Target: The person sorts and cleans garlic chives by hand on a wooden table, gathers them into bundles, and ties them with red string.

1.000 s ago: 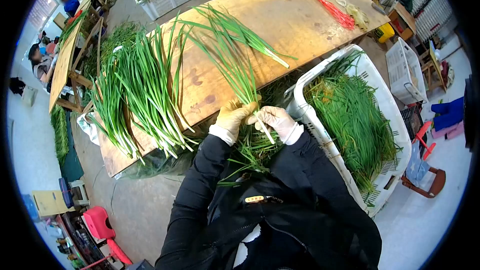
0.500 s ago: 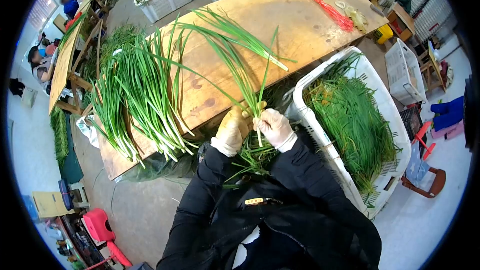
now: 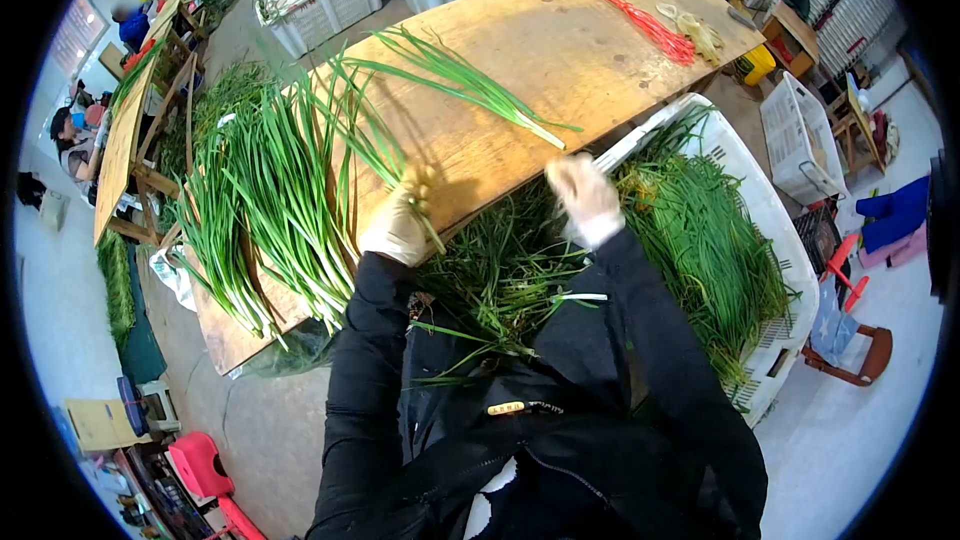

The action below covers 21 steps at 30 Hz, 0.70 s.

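Note:
My gloved left hand [image 3: 398, 220] is closed round a few garlic chives [image 3: 375, 155] over the table's near edge, their leaves pointing away and their pale ends below the fist. My gloved right hand [image 3: 584, 202], smeared by motion, is between the table edge and the white crate, just short of the pale ends of a small bunch of garlic chives [image 3: 480, 90] lying on the wooden table [image 3: 520, 20]. Whether its fingers hold anything does not show. Left of my left hand, thick piles of garlic chives [image 3: 285, 200] lie with their pale ends towards me.
Loose green trimmings [image 3: 500, 260] lie over my lap. To the right stands a white crate [image 3: 690, 105] full of tangled greens. Red ties [image 3: 645, 20] and a pale glove [image 3: 695, 30] lie at the table's far right. White crates [image 3: 325, 5] are stacked behind; people sit at the far left.
My hands have parted. The left has carried its chives leftwards to the piles; the right has moved right and away from me, towards the small bunch.

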{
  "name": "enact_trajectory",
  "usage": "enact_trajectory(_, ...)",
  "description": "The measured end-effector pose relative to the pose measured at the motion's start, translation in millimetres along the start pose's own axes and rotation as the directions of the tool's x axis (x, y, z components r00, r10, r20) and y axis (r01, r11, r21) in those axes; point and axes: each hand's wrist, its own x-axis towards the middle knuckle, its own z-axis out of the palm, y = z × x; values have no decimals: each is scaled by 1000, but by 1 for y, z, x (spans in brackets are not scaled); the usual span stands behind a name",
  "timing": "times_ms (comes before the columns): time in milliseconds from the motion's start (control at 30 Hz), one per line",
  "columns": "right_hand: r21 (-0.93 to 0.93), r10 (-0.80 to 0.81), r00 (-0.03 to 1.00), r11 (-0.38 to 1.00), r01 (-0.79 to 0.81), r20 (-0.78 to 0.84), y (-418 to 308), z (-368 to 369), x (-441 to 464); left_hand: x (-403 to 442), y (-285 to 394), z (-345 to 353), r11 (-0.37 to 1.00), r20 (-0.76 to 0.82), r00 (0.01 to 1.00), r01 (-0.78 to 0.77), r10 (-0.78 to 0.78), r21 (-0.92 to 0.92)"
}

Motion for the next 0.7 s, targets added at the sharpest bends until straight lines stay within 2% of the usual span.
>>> enact_trajectory(33,-209,-40,993,978,16,-114,2,-4,24,0,-9,-1,999,36,999,42,-41,-20)
enact_trajectory(100,-429,-141,973,902,49,-184,7,2,58,3,-23,-4,990,129,987,111,-99,-90)
enact_trajectory(133,-462,-133,986,884,72,-101,12,8,68,4,-28,-9,988,132,985,123,-109,-97)
enact_trajectory(167,-419,-83,996,906,62,-32,18,13,75,5,-32,-13,985,132,984,135,-120,-106)
enact_trajectory(233,-285,-51,998,958,39,-36,4,14,72,2,-29,-15,992,111,990,99,-89,-84)
enact_trajectory(267,111,27,996,993,-36,82,-2,15,65,0,-28,-16,996,93,994,68,-62,-61)
enact_trajectory(300,474,58,973,865,-161,224,-13,16,54,3,-29,-20,995,83,995,66,-60,-68)
enact_trajectory(333,716,34,946,645,-267,323,-21,18,41,8,-30,-23,991,189,979,98,-80,-90)
enact_trajectory(367,785,-73,909,536,-312,411,-10,30,34,13,-31,-26,986,295,951,131,-94,-108)
enact_trajectory(400,793,-82,893,501,-346,442,-24,27,22,11,-26,-21,991,304,946,131,-115,-33)
enact_trajectory(500,839,-131,864,349,-418,485,-36,35,-5,21,-40,-28,977,313,934,201,-171,-65)
enact_trajectory(567,823,-133,864,404,-399,485,-36,42,-16,17,-44,-26,975,271,947,204,-175,-86)
enact_trajectory(633,811,-167,856,447,-376,489,-39,46,-24,4,-34,-14,982,159,978,154,-136,-110)
enact_trajectory(700,757,-213,800,524,-390,561,-43,44,-29,-3,-26,-10,984,180,977,139,-118,-108)
